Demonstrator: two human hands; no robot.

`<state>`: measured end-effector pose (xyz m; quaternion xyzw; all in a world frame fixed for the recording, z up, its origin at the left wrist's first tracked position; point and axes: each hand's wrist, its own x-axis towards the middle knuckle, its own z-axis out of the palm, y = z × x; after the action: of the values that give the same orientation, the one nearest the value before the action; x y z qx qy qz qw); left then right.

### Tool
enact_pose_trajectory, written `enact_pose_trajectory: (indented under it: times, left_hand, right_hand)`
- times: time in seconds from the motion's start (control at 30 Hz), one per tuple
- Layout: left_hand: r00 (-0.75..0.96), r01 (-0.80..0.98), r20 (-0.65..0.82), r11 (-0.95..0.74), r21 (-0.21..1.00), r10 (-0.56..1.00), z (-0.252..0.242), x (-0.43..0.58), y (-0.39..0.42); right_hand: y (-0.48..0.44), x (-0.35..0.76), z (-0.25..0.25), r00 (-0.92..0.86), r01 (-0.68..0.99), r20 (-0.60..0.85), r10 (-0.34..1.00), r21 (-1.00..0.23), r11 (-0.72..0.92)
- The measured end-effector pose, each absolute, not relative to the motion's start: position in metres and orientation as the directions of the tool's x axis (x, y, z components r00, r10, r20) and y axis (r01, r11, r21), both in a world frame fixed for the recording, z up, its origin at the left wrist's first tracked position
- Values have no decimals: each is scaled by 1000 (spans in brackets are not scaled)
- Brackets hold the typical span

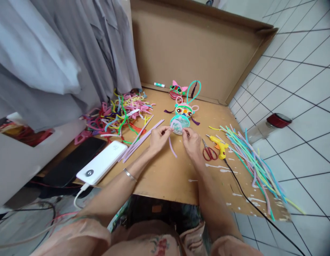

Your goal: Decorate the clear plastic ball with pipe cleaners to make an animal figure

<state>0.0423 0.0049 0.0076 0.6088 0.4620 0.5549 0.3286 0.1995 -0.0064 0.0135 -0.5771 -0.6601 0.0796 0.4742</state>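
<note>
Between my hands a lilac pipe cleaner (173, 148) is bent into an arch, with one loose end hanging down toward me. My left hand (160, 137) pinches it at the left side of the arch. At the right side my right hand (191, 140) pinches the other end. Just behind the arch lies a round teal mesh piece (185, 122). Past that sits a pipe-cleaner animal head (184, 111) with big eyes, pink ears and purple tassels. Straight lilac pipe cleaners (140, 140) lie left of my left hand.
Red-handled scissors (209, 153) and a yellow glue gun (220, 146) with a trailing cord lie to the right, beside a bundle of pastel pipe cleaners (250, 160). A tangled colourful pile (124, 110), a white power bank (102, 163) and a black phone (74, 161) occupy the left. A cardboard wall (197, 46) stands behind.
</note>
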Motion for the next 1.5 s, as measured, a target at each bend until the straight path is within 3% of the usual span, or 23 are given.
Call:
enact_pose_trajectory:
  times: [0.33,0.47,0.67,0.83,0.97,1.07,1.13,1.2,1.3,1.5]
  left_hand:
    - [-66,119,369,-360,925,927,-8,44,10]
    - [-54,121,382,-374,920,922,-9,44,9]
    - [41,302,385,-379,875,922,-9,44,5]
    - [76,435,403,-394,809,912,-10,44,6]
    - [38,411,372,-353,840,928,-10,44,9]
    - [-49,238,199,-183,954,979,-10,48,10]
    - [-56,33,30,-28,999,998,-9,54,10]
    - [-29,-156,-69,64,986,997,-7,59,10]
    - [-9,-307,-87,80,948,996,-4,63,8]
    - [17,-350,-101,100,931,995,1,63,5]
  right_hand:
    - [-4,200,8,55,691,408,911,-674,260]
    - [-7,198,14,36,776,346,938,-601,192]
    - [-14,193,24,54,911,307,950,-405,80]
    - [-14,195,24,53,883,298,953,-459,95]
    - [-10,196,20,172,665,347,922,-731,151]
    - [-5,192,18,327,207,277,903,-954,218]
    - [-2,188,18,369,-97,196,908,-964,247]
    - [0,185,18,375,-259,144,916,-932,253]
    - [1,184,18,362,-325,117,925,-914,243]
    - [-1,185,18,358,-341,123,926,-906,252]
